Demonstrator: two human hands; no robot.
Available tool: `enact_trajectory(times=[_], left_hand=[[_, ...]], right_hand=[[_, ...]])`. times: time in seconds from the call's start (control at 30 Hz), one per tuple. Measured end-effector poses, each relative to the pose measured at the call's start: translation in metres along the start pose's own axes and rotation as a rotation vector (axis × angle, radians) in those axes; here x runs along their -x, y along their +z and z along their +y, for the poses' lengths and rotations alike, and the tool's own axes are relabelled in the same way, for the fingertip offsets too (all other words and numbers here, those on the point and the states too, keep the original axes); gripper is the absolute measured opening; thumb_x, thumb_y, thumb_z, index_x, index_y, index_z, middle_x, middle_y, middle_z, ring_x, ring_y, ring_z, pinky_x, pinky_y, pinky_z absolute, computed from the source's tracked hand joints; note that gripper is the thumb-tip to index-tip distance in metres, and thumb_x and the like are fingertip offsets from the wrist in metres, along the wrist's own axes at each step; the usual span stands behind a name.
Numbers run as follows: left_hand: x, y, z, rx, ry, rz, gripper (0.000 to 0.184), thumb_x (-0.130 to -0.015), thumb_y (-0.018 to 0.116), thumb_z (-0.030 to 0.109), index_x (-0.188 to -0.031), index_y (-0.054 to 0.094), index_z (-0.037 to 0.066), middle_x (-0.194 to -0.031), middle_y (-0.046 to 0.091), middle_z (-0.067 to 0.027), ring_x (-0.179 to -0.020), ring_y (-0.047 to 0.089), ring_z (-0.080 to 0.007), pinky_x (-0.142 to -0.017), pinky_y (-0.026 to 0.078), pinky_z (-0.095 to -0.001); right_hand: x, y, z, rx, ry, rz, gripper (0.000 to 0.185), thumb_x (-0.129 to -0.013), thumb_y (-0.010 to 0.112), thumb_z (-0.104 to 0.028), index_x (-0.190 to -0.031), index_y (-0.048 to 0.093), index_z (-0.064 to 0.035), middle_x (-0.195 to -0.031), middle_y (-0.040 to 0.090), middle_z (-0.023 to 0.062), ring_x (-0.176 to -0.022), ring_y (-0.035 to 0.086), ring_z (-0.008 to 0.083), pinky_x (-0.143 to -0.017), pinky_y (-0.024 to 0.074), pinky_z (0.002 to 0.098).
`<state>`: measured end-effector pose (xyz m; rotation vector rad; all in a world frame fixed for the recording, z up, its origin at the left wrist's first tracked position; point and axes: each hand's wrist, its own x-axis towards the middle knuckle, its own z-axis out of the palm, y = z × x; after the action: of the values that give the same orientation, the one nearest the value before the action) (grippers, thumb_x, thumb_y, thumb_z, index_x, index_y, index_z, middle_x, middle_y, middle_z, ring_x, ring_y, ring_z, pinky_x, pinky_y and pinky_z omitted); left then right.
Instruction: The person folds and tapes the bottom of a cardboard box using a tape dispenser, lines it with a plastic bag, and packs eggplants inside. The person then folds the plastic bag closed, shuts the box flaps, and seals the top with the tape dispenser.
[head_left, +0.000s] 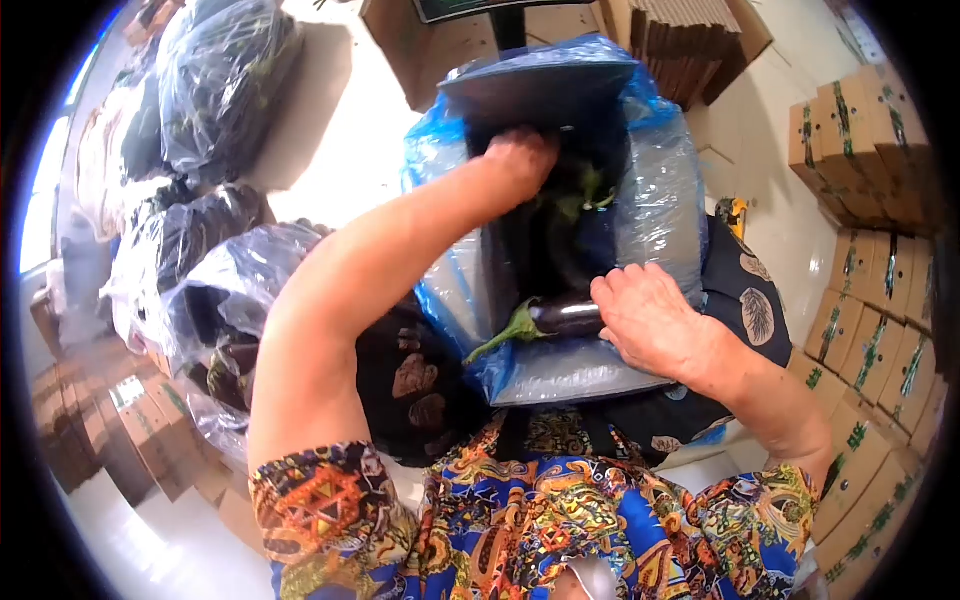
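Note:
Between my knees stands a box lined with dark padding and a blue plastic bag (660, 215). My right hand (650, 318) is closed round one end of a dark purple eggplant (568, 318), above the near edge of the box. The eggplant's green stem points left. My left hand (522, 162) reaches into the far left part of the box, its fingers curled downward. What those fingers hold, if anything, is hidden in the shadow. Inside the box, green stems (585, 190) of more eggplants show beside my left hand.
Clear plastic bags of dark produce (225, 85) stand on the floor at the left. Stacked cardboard cartons (865, 300) line the right side, and more cartons (150, 420) stand lower left. Beyond the lined box, an open carton holds folded cardboard (680, 40).

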<state>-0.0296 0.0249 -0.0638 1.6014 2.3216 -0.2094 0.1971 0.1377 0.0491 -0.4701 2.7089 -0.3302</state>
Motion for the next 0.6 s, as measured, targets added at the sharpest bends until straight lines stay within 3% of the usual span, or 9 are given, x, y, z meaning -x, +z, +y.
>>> enact_trajectory(times=[0.07,0.13,0.2,0.27,0.33,0.37,0.4,0.47,0.6], left_hand=[[0.004,-0.05,-0.008,0.172,0.074,-0.195,0.052,-0.083,0.067,0.016,-0.132,0.053,0.007,-0.105,0.066,-0.0227,-0.094,0.067,-0.0373,-0.083,0.054,-0.0434],[0.051,-0.1,-0.015,0.348,0.108,0.188,0.05,-0.083,0.071,0.017,-0.129,0.057,0.005,-0.109,0.067,-0.0196,-0.097,0.068,-0.0318,-0.085,0.054,-0.0404],[0.115,-0.136,-0.03,0.657,0.105,0.382,0.043,-0.088,0.068,0.017,-0.129,0.058,0.006,-0.113,0.068,-0.0172,-0.101,0.067,-0.0281,-0.087,0.055,-0.0375],[0.191,-0.155,-0.056,0.917,-0.021,0.412,0.04,-0.092,0.066,0.019,-0.13,0.059,0.008,-0.116,0.067,-0.013,-0.104,0.066,-0.0236,-0.089,0.054,-0.0353],[0.279,-0.147,-0.086,1.049,-0.224,0.537,0.041,-0.093,0.066,0.026,-0.13,0.06,0.008,-0.116,0.067,-0.0098,-0.104,0.065,-0.0215,-0.09,0.053,-0.0333],[0.323,-0.128,-0.107,0.893,-0.226,0.644,0.047,-0.092,0.066,0.033,-0.13,0.059,0.007,-0.115,0.067,-0.0101,-0.103,0.064,-0.0203,-0.091,0.052,-0.032],[0.368,-0.118,-0.117,0.782,-0.386,0.591,0.047,-0.092,0.064,0.035,-0.128,0.061,0.006,-0.116,0.067,-0.0101,-0.105,0.064,-0.0201,-0.091,0.051,-0.0321],[0.445,-0.096,-0.106,0.913,-0.829,0.585,0.035,-0.092,0.06,0.024,-0.12,0.066,0.005,-0.111,0.068,-0.0077,-0.105,0.063,-0.0177,-0.091,0.05,-0.031],[0.557,0.012,-0.092,1.029,-1.032,0.572,0.047,-0.083,0.063,0.004,-0.13,0.057,0.002,-0.12,0.064,-0.0093,-0.114,0.059,-0.0189,-0.098,0.047,-0.033]], right_hand=[[-0.003,-0.007,-0.001,-0.038,0.006,-0.05,0.03,-0.078,0.07,-0.02,-0.098,0.058,-0.0018,-0.091,0.058,0.0101,-0.092,0.056,0.0275,-0.08,0.0435,0.0412],[0.0,-0.005,0.0,-0.073,-0.049,0.015,0.041,-0.076,0.075,-0.021,-0.105,0.054,-0.0031,-0.096,0.059,0.0123,-0.096,0.056,0.0294,-0.082,0.0433,0.0426],[0.0,0.005,0.001,0.019,-0.119,0.117,0.046,-0.076,0.076,-0.022,-0.111,0.053,-0.0025,-0.096,0.059,0.0131,-0.095,0.056,0.0304,-0.083,0.043,0.0438],[-0.007,-0.003,0.0,-0.005,-0.096,-0.061,0.052,-0.075,0.077,-0.019,-0.117,0.052,-0.0014,-0.099,0.058,0.0147,-0.096,0.055,0.0323,-0.085,0.0427,0.0446],[-0.017,-0.021,-0.008,-0.025,-0.068,-0.16,0.057,-0.07,0.078,-0.013,-0.12,0.052,-0.0028,-0.102,0.057,0.0158,-0.096,0.054,0.0341,-0.086,0.0424,0.0431],[-0.019,-0.031,-0.008,-0.013,-0.081,-0.095,0.059,-0.067,0.077,-0.007,-0.12,0.052,-0.0033,-0.104,0.056,0.0159,-0.097,0.053,0.0344,-0.086,0.0422,0.0427],[-0.021,-0.04,-0.009,-0.006,-0.083,-0.035,0.061,-0.064,0.076,-0.002,-0.12,0.052,-0.0039,-0.105,0.055,0.016,-0.097,0.053,0.0347,-0.086,0.042,0.0422],[-0.028,-0.052,-0.008,0.065,-0.057,0.09,0.065,-0.061,0.071,0.007,-0.123,0.052,-0.0051,-0.107,0.054,0.0147,-0.099,0.052,0.0341,-0.088,0.0412,0.0418],[-0.049,-0.073,-0.011,0.082,-0.065,0.16,0.062,-0.062,0.06,0.017,-0.119,0.056,-0.0065,-0.109,0.053,0.0131,-0.103,0.05,0.0345,-0.091,0.04,0.0415]])
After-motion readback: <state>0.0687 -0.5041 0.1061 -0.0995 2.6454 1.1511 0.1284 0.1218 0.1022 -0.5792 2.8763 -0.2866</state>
